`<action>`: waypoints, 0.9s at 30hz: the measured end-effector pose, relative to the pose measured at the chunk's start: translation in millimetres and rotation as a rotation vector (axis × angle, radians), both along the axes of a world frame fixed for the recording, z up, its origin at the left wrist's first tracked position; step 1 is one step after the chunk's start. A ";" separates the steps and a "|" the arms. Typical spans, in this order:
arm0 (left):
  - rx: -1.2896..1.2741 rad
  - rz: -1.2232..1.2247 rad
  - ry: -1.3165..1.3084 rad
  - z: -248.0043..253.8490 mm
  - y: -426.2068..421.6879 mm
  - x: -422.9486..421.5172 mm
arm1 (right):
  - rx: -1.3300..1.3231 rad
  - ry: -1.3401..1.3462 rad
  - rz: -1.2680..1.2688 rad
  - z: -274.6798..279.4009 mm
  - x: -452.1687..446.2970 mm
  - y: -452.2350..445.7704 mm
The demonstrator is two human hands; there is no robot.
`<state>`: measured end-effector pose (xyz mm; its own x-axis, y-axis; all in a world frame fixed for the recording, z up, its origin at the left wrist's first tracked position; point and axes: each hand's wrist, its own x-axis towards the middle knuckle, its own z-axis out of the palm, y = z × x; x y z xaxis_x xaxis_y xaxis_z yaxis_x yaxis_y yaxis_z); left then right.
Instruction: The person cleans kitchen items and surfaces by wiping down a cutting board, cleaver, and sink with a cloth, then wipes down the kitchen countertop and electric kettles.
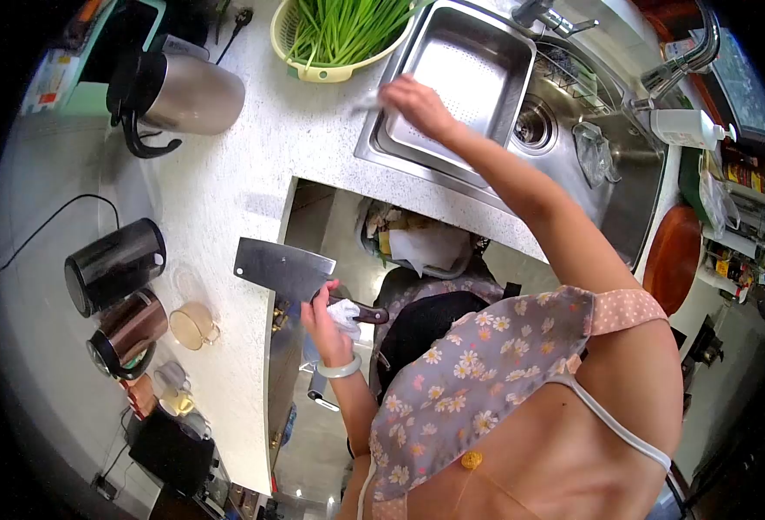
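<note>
No wording we can read
We make out small print on the white pump bottle by the sink's edge, an orange-and-white label beyond the worktop's kettle-side corner, and coloured packets on a shelf, all too small to read.

Wide steel-bladed cleaver with dark brown riveted handle: in the left hand, broad blade face visible, small round hole near one far corner. Blade overlaps the white speckled counter edge in view; contact unclear. Handle end points toward the body. Crumpled white cloth or paper: bunched at the same hand, against the handle, hiding part of it. Small pale object: at the right hand's fingers, near the metal sink rim, motion-blurred; shape and material unreadable.
</note>
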<state>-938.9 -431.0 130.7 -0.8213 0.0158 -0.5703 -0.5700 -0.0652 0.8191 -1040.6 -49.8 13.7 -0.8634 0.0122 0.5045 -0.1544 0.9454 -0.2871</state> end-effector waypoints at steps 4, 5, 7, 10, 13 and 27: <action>-0.035 -0.013 0.018 3.5 -0.4 -2.6 | 0.111 0.009 -0.196 18.6 -24.9 60.1; -0.051 -0.020 0.018 5.7 -2.2 -2.0 | 0.133 0.011 -0.172 20.2 -28.0 68.7; -0.094 -0.026 0.017 5.7 -6.9 -0.4 | 0.142 0.046 -0.205 12.1 -38.7 87.9; -0.083 -0.021 -0.023 18.7 -6.9 3.1 | 0.088 0.044 -0.437 12.4 -55.7 120.6; -0.076 -0.021 -0.013 20.0 -6.6 6.6 | 0.084 -0.030 -0.631 8.0 -77.0 131.1; -0.029 -0.197 -0.006 12.8 23.7 10.0 | -0.067 0.031 0.162 15.8 17.6 -32.4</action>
